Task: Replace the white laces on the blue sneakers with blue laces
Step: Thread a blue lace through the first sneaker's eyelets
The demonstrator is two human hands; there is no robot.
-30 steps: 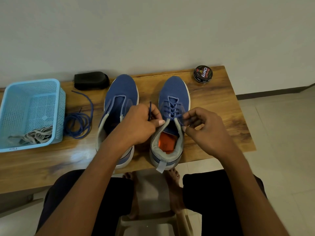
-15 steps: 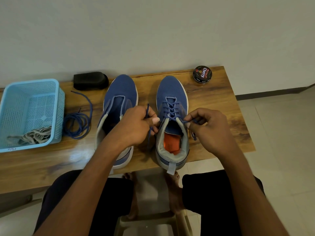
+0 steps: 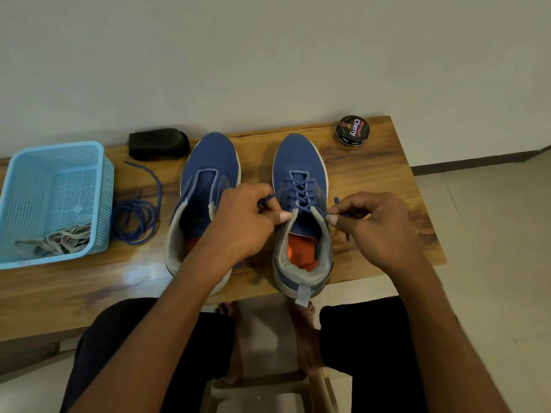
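The right-hand sneaker (image 3: 301, 210), sitting at about 3 o'clock from its unlaced mate (image 3: 205, 201) on the wooden surface (image 3: 372, 180), already carries a blue lace (image 3: 301, 193) crossed up through all its eyelets, so the step in hand looks to be evening out and snugging the two free ends. The left hand (image 3: 244, 225) has its grip closed round one end, pinched between thumb and curled fingers at the shoe's 9 o'clock side; the right hand (image 3: 375, 228) pinches the other end at 3 o'clock, with the tail dangling below the fingers. To do it well, I would judge that both ends should be drawn outward with equal, gentle tension, then each crossing checked from toe to collar so none sits slack or twisted. The lace is a thin round cord that should slide easily yet may slip back if let go. The uppers are a perforated blue mesh with padded grey collars, orange insoles and a heel pull-tab. A second blue lace (image 3: 137, 216) lies loosely coiled at 9 o'clock of the left sneaker, beside a pale blue lattice basket (image 3: 98, 180) holding the flat white laces (image 3: 59, 241). A black block-shaped item (image 3: 159, 143) sits at 11 o'clock and a round tin of polish (image 3: 353, 130) at 1 o'clock.
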